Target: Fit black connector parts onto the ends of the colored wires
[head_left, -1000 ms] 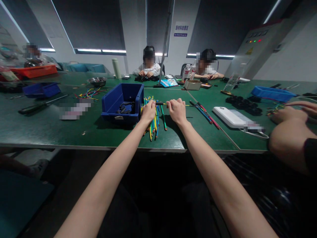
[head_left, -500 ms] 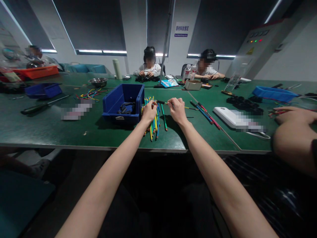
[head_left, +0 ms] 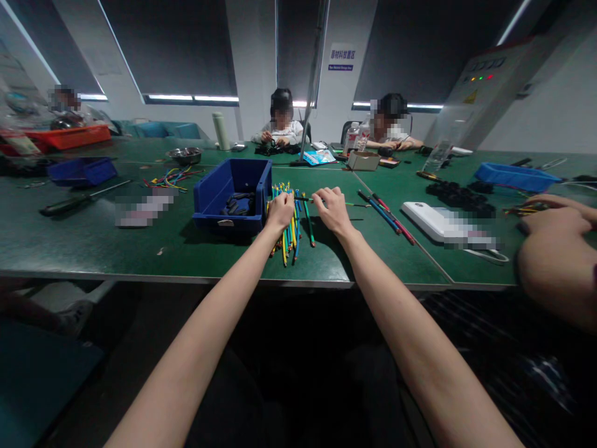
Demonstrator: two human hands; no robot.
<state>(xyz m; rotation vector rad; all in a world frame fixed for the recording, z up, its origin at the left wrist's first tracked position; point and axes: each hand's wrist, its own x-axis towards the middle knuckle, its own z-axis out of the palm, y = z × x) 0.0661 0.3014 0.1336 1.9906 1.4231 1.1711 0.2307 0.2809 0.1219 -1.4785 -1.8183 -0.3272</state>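
A thin wire (head_left: 355, 204) with green insulation runs roughly level between my two hands, and a dark sleeve-like stretch (head_left: 304, 200) covers it in the gap. My left hand (head_left: 280, 211) pinches the dark end, its fingertips mostly hidden. On the other side my right hand (head_left: 332, 210) has its fingers closed on the wire, whose free end points right. Under and beside my left hand lies a pile of short yellow, green and blue wires (head_left: 291, 239). Left of that hand stands a blue bin (head_left: 204, 205) with black pieces (head_left: 239, 203) inside.
Blue and red wires (head_left: 389, 214) lie right of my right hand, near a white power bank (head_left: 422, 221). A screwdriver (head_left: 69, 204) and loose coloured wires (head_left: 172, 178) are at left. A co-worker's arm (head_left: 559, 249) rests at the right edge. Other people sit across the table.
My right hand has shifted slightly left and down, and the wire has lowered with it. Less of the dark sleeve stands out. My left hand has turned slightly.
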